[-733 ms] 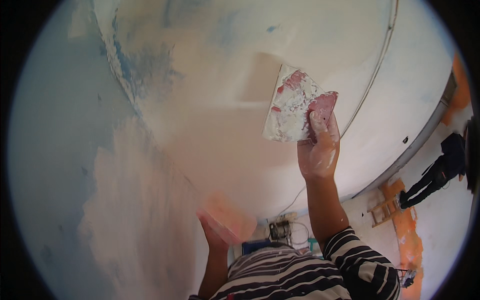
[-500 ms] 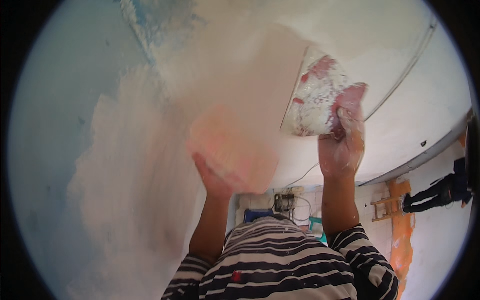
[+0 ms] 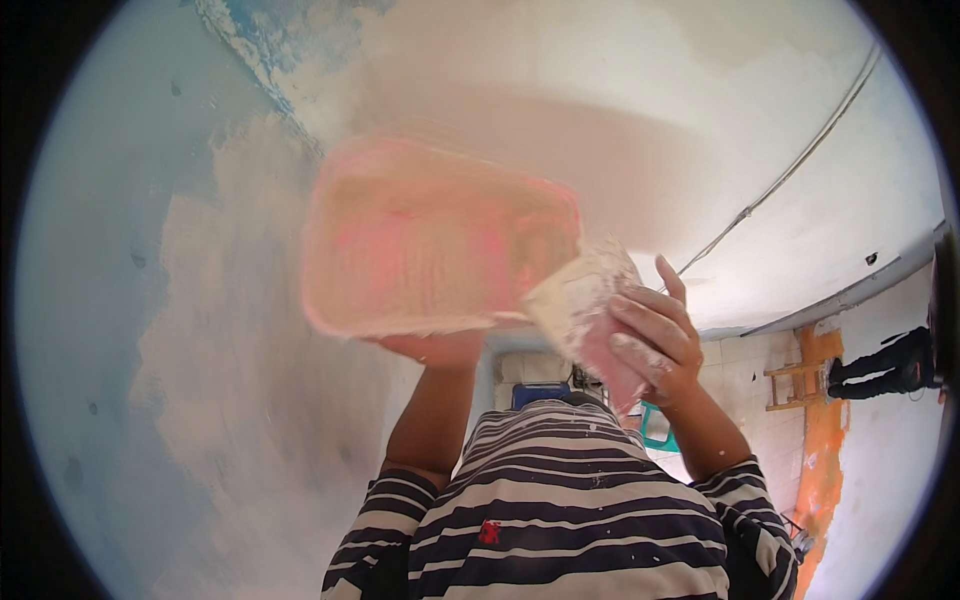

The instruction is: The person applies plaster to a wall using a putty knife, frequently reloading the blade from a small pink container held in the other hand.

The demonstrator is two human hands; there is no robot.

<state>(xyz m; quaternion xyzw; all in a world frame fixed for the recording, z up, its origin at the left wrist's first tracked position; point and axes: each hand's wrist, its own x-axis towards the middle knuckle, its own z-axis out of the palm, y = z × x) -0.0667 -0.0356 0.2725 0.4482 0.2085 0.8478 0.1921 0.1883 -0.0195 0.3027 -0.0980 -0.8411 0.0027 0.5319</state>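
The paste-smeared reddish spreader [image 3: 588, 305], gripped in the right hand [image 3: 662, 345], overlaps the lower right corner of a blurred pink tray [image 3: 430, 245], contact unclear; the left hand [image 3: 432, 347] grips the tray's near side, fingers mostly hidden; farther right stands a wooden ladder [image 3: 793, 370]

The tray [image 3: 420, 250] is showing pink through beige smears, the spreader [image 3: 580, 290] is pairing off-white with dull pink, the shirt [image 3: 570, 500] is alternating navy and white stripes, and the left wall [image 3: 90, 270] is mixing pale blue with cream patches
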